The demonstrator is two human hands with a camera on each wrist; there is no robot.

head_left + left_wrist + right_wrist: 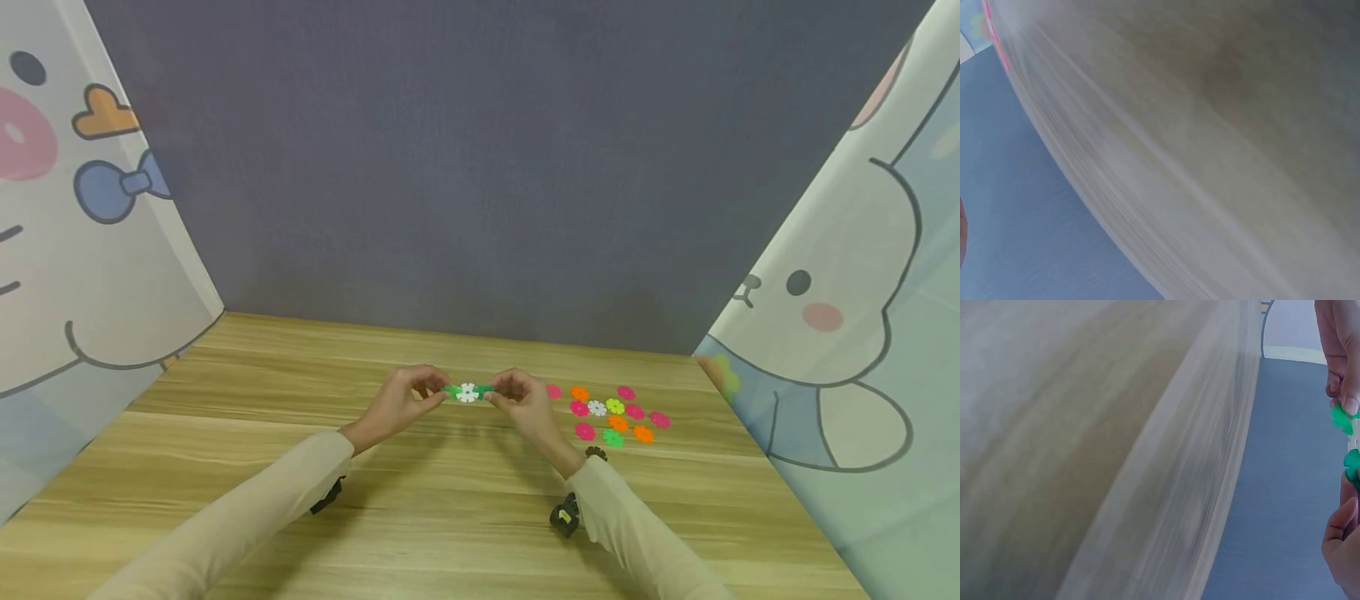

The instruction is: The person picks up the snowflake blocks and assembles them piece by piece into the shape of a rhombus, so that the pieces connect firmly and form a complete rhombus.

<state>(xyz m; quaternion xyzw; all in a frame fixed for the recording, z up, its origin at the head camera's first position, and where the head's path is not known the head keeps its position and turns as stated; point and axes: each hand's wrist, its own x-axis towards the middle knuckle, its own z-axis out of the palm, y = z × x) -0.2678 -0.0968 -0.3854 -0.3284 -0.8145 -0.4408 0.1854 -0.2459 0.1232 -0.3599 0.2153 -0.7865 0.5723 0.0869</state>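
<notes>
In the head view, the left hand (415, 398) pinches a light green disc (452, 391) between thumb and fingers, and the right hand (531, 410) pinches a dark green disc (486, 388) in the same way. Between the two grips sits a white disc (467, 392), its notched face showing, with a green disc touching it on each side. All three are held above the wooden surface (450, 533). To the right of the right grip lie loose discs (615, 406) in pink, orange, white, yellow and green; a dark disc (596, 452) lies beside the right wrist, partly hidden by the sleeve. Beyond both grips stands a grey wall (480, 167).

In the left wrist view, a sliver of skin shows at the left edge; the state of the grip cannot be told here. The surface fills most of it.

In the right wrist view, both grips are at the right edge, each narrow on its green disc, with the white disc between them, seen nearly edge-on.
</notes>
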